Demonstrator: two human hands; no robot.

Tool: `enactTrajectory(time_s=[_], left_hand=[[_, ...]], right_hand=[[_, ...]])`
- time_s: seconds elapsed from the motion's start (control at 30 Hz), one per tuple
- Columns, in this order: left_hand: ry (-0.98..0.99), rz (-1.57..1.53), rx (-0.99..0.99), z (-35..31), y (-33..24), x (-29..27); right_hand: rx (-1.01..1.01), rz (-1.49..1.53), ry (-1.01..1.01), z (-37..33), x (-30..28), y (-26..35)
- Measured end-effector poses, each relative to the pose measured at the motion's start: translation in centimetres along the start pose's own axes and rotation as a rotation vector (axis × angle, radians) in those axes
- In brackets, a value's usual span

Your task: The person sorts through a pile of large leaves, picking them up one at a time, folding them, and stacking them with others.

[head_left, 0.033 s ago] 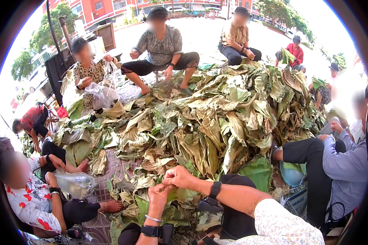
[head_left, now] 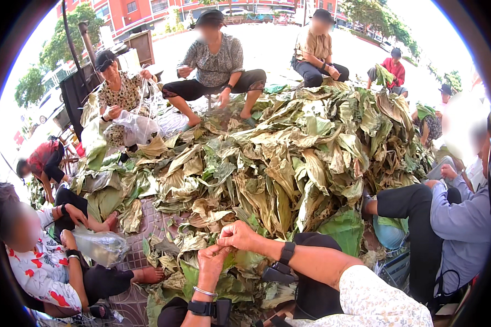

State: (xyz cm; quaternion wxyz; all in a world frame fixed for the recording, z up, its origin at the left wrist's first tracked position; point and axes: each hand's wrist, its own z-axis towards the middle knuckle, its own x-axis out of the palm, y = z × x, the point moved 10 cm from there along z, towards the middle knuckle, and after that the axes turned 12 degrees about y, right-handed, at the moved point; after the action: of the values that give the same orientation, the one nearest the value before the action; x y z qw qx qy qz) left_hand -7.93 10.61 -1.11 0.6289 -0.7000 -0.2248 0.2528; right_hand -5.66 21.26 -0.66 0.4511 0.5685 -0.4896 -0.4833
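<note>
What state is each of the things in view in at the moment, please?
Right hand: fingers curled in
Left hand: fingertips meeting the right hand's; whether anything is held cannot be told
Leaf pile: heaped, mostly crumpled and dry-looking, partly green
Large leaf: green, spread flatter
Clear bag: bulging, contents unclear
Bracelet: worn on the left wrist

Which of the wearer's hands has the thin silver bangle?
Left hand: thin silver bangle beside black wrist strap. Right hand shows black band, no bangle.
</note>
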Motion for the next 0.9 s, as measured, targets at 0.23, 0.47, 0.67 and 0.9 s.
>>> enactTrajectory(time_s=[0.23,0.47,0.67,0.9], left_hand=[[0.036,0.138,0.028,-0.2,-2.1,-0.3],[-0.131,-0.127,0.052,-0.8,-1.4,-2.1],[-0.108,-0.465,-0.007,-0.5,1.0,-1.7],[-0.161,-0.643,-0.041,-0.4,2.7,-2.3]], right_hand=[[0.163,0.532,0.026,-0.2,1.5,-2.2],[-0.080,0.362,-0.334,-0.5,-6.0,1.2],[-0.080,0.000,-0.361,-0.7,-7.8,2.9],[-0.473,-0.866,-0.004,-2.7,2.8,6.8]])
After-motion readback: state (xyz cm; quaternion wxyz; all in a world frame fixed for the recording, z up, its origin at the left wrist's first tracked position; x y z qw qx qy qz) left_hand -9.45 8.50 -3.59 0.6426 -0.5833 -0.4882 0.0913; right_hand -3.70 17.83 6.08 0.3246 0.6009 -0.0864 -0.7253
